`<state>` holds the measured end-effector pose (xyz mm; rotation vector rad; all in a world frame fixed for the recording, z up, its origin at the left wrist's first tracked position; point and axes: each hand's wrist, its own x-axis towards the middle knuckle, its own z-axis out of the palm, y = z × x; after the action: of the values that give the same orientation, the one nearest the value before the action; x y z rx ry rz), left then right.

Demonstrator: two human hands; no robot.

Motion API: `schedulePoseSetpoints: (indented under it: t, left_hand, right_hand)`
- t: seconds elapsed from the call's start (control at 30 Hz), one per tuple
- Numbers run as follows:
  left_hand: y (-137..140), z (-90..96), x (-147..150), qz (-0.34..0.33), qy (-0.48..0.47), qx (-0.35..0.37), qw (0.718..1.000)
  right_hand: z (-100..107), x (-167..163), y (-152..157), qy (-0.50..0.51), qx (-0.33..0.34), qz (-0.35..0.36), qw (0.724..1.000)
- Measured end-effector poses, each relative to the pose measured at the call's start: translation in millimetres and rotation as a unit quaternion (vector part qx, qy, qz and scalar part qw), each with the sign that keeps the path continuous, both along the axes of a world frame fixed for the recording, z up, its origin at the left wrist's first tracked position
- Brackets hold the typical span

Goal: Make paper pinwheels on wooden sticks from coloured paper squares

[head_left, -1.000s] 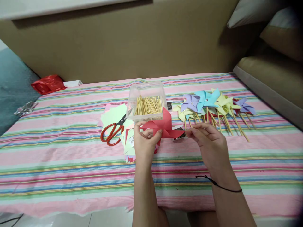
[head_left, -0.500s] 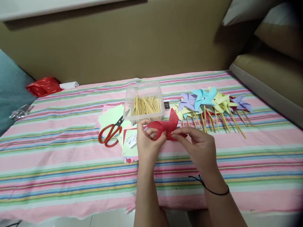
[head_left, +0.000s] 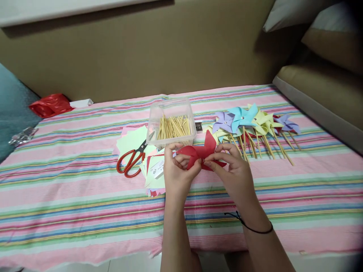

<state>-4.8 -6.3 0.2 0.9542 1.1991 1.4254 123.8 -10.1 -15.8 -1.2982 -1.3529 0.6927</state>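
A red paper pinwheel [head_left: 202,152] with curled blades is held up over the cloth, with no stick on it. My left hand [head_left: 180,166] is closed on its left side, thumb in front near the centre and fingers behind the paper. Thumb and forefinger of my right hand [head_left: 231,166] pinch at the pinwheel's centre, where a tiny pale pin partly shows between the fingertips. A black cord circles my right wrist. Just behind the hands stands a clear plastic box [head_left: 151,130] of short wooden sticks [head_left: 174,126].
Red-handled scissors [head_left: 132,162] lie on coloured paper sheets [head_left: 129,139] at left; a small white box [head_left: 158,170] rests on more paper. Several finished pinwheels [head_left: 242,117] lie at right. A small dark packet [head_left: 199,126], a red plastic bag [head_left: 51,105] and the striped cloth [head_left: 85,204] also show.
My right fingertips have shifted slightly left, closer to my left thumb at the pinwheel's centre. The pale pin shows less between them. The view has moved slightly.
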Motion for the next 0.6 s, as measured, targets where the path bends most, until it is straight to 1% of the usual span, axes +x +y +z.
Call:
schedulePoseSetpoints:
  t: [0.43,0.6]
  left_hand:
    - [-1.1,2.6,0.0,0.0,0.005,0.001,1.0]
    - [-1.0,1.6,0.0,-0.005,-0.001,0.0,1.0]
  right_hand:
    - [1.3,-0.1,-0.2,0.014,-0.028,0.001,1.0]
    - [-1.5,0.7,0.5,0.047,-0.043,0.015,0.998]
